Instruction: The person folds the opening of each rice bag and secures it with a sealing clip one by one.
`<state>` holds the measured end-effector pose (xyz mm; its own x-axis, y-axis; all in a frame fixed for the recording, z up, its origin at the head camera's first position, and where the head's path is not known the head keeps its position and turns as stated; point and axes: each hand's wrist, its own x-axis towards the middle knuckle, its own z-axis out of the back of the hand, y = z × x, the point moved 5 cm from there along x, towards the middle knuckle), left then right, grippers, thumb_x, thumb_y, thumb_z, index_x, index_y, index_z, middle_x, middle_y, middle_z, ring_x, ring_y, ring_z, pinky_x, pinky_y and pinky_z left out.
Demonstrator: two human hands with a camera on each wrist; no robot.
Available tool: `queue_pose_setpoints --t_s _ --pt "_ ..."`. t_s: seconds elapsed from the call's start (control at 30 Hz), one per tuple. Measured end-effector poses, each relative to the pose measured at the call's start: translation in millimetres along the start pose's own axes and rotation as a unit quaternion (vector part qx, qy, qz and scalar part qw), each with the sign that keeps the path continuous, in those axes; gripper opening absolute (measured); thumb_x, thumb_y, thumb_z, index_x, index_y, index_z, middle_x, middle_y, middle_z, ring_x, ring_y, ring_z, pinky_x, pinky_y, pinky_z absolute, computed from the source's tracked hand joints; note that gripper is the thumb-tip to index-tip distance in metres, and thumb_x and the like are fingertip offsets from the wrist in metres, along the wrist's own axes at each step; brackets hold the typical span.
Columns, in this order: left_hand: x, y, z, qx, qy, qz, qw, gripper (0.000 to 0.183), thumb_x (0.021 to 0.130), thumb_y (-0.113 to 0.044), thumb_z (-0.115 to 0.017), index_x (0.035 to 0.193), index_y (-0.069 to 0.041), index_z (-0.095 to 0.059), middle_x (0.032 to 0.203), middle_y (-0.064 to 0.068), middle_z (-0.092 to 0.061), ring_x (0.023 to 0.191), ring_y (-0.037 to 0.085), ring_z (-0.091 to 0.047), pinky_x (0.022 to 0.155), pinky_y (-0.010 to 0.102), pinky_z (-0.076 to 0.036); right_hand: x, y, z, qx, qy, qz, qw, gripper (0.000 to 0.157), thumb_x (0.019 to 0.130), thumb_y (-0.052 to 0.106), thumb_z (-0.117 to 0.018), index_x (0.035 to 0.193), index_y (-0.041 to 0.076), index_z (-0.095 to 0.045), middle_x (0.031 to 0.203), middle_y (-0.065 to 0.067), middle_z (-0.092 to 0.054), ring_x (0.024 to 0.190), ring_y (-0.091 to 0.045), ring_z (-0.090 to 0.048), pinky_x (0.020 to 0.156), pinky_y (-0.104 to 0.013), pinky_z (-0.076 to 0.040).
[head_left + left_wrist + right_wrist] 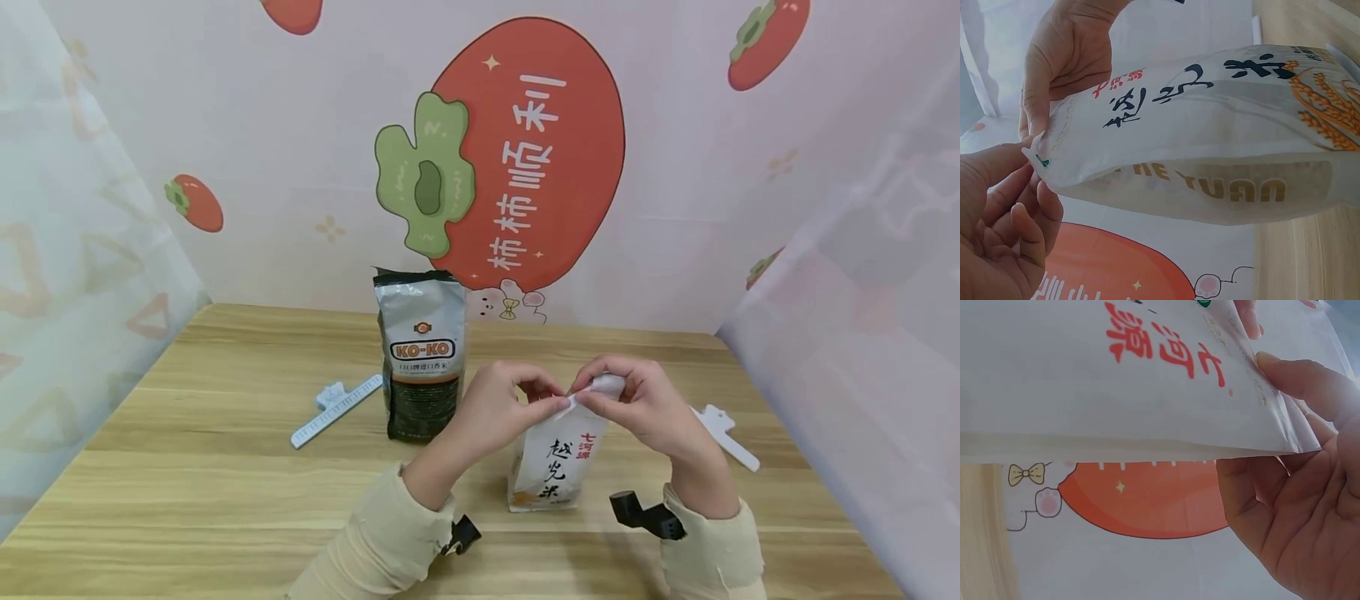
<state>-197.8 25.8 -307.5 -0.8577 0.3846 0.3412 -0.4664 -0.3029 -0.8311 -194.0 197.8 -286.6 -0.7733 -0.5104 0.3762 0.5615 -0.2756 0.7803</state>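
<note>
A white rice bag (pixel 551 471) with black and red characters stands upright on the table in the head view. At its top edge, my left hand (pixel 510 400) pinches the left corner between thumb and fingers. My right hand (pixel 637 404) pinches the same top edge from the right, its thumb close to the left one. In the left wrist view, the bag's side (pixel 1229 187) shows gold letters, and the left thumb and fingers meet at the corner. In the right wrist view, the right thumb lies on the bag's front (pixel 1147 394), other fingers behind.
A dark and silver KO-KO rice bag (pixel 422 358) stands behind and left of the white one. Beside it lies a light blue sealing clip (pixel 337 412). A white clip (pixel 723 433) lies at the right. Fabric walls enclose the wooden table (pixel 225 500).
</note>
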Motion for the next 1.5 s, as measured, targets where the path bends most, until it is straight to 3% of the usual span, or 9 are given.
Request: queue_pose_setpoints --t_s 0.2,0.3,0.43,0.63,0.87,1.03,1.27,1.5 --pt "0.4 -1.2 -0.9 0.001 0.004 0.005 1.0000 0.006 0.087 -0.020 -0.077 0.087 -0.014 -0.078 0.075 -0.007 -0.069 0.073 0.006 -0.058 0.065 0.020 -0.050 -0.3 1.2 -2.5 0.005 0.010 -0.009 1.000 0.018 0.089 -0.007 -0.066 0.104 0.001 -0.060 0.058 -0.009 -0.049 0.040 -0.015 -0.023 0.035 -0.025 -0.025" --pt "0.6 -1.8 -1.1 -0.001 0.006 -0.001 1.0000 0.006 0.088 -0.019 -0.077 0.086 -0.013 -0.077 0.075 -0.005 -0.069 0.073 0.006 -0.058 0.067 0.021 -0.052 -0.2 1.4 -2.3 0.001 0.011 -0.021 1.000 0.019 0.089 -0.007 -0.067 0.105 0.000 -0.059 0.054 -0.004 -0.042 0.040 -0.013 -0.023 0.035 -0.024 -0.025" --pt "1.4 -2.1 -2.2 -0.006 0.010 -0.009 0.9999 0.005 0.088 -0.016 -0.076 0.087 -0.010 -0.075 0.075 -0.004 -0.068 0.073 0.007 -0.058 0.067 0.023 -0.053 -0.3 1.4 -1.3 -0.023 0.011 -0.039 0.999 0.010 0.088 -0.003 -0.070 0.096 0.002 -0.065 0.059 0.007 -0.046 0.044 -0.003 -0.025 0.038 -0.023 -0.026" --pt "2.1 -1.0 -4.9 -0.003 0.014 -0.016 0.9998 0.005 0.089 -0.013 -0.074 0.091 -0.009 -0.075 0.076 -0.003 -0.066 0.074 0.008 -0.056 0.065 0.019 -0.049 0.4 4.5 -0.8 -0.060 0.002 -0.029 0.998 0.003 0.087 0.004 -0.074 0.086 0.005 -0.071 0.071 -0.001 -0.064 0.053 0.000 -0.040 0.044 -0.022 -0.036" --pt "3.1 0.7 -7.2 0.002 0.016 -0.013 0.9998 0.007 0.090 -0.016 -0.074 0.094 -0.013 -0.079 0.081 -0.004 -0.072 0.077 0.004 -0.060 0.066 0.021 -0.049 0.4 6.4 0.9 -0.078 -0.018 -0.015 0.997 0.014 0.085 -0.001 -0.074 0.081 0.013 -0.074 0.077 0.002 -0.070 0.067 -0.003 -0.059 0.059 -0.025 -0.053" --pt "3.3 1.0 -7.9 0.005 0.024 -0.002 0.9997 0.009 0.090 -0.019 -0.074 0.096 -0.015 -0.080 0.084 -0.005 -0.074 0.078 0.003 -0.061 0.066 0.021 -0.049 -0.9 8.2 3.2 -0.094 -0.028 0.016 0.995 0.018 0.082 -0.003 -0.076 0.079 0.015 -0.075 0.074 0.002 -0.070 0.066 -0.004 -0.059 0.062 -0.023 -0.051" --pt "2.7 3.1 -10.6 0.011 0.031 -0.015 0.9993 0.010 0.090 -0.019 -0.074 0.096 -0.014 -0.080 0.085 -0.003 -0.076 0.075 0.001 -0.061 0.062 0.019 -0.049 -2.7 8.1 4.7 -0.117 -0.018 0.080 0.990 0.026 0.080 -0.007 -0.076 0.081 0.019 -0.076 0.074 0.007 -0.072 0.065 -0.002 -0.059 0.060 -0.021 -0.047" --pt "0.4 6.1 -12.9 0.017 0.041 -0.011 0.9990 0.011 0.090 -0.021 -0.074 0.095 -0.013 -0.081 0.086 -0.003 -0.077 0.073 0.000 -0.061 0.062 0.018 -0.050 -5.1 6.5 4.7 -0.112 -0.009 0.123 0.986 0.029 0.077 -0.011 -0.076 0.083 0.018 -0.076 0.074 0.007 -0.073 0.064 -0.001 -0.058 0.060 -0.019 -0.045"
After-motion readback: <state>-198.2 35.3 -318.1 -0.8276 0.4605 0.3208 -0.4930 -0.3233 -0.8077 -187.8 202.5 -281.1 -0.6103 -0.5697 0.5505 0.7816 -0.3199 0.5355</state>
